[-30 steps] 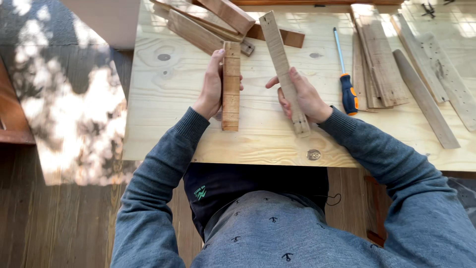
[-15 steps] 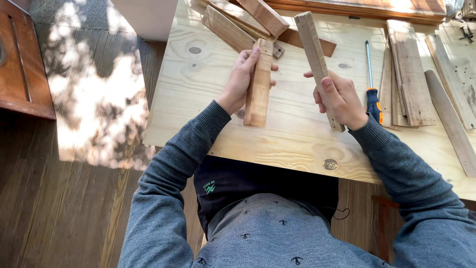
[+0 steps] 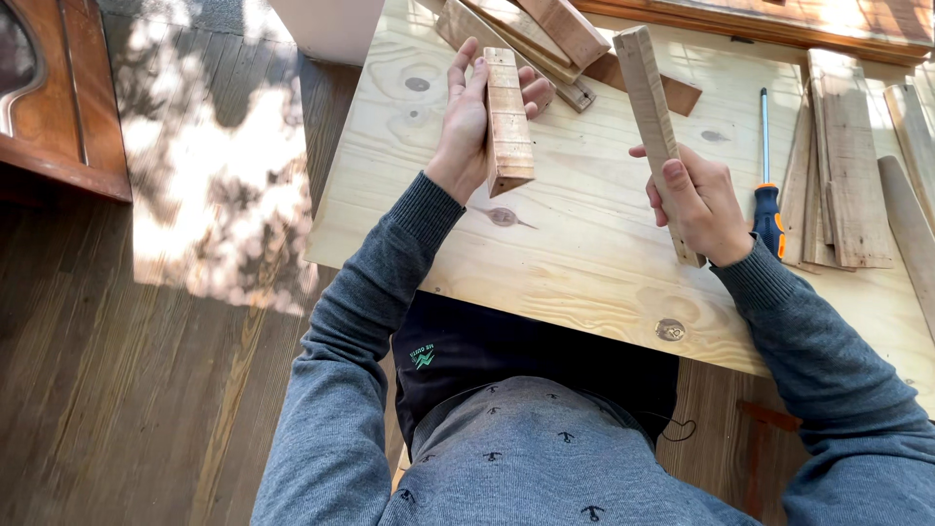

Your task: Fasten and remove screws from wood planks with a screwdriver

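Both wood pieces now lifted higher: our left hand clasps the short block at 11 o'clock above the worktop; right hand grips the long slat, comparison under way; joining them would demand alignment

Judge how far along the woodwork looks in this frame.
Early. Nothing looks joined yet. In hand: the left hand grips a short block, the right hand a longer slat, held apart. Left: the loose boards and the screwdriver lie untouched on the table.

Grey knit sweater, ribbed cuffs, small dark motifs.
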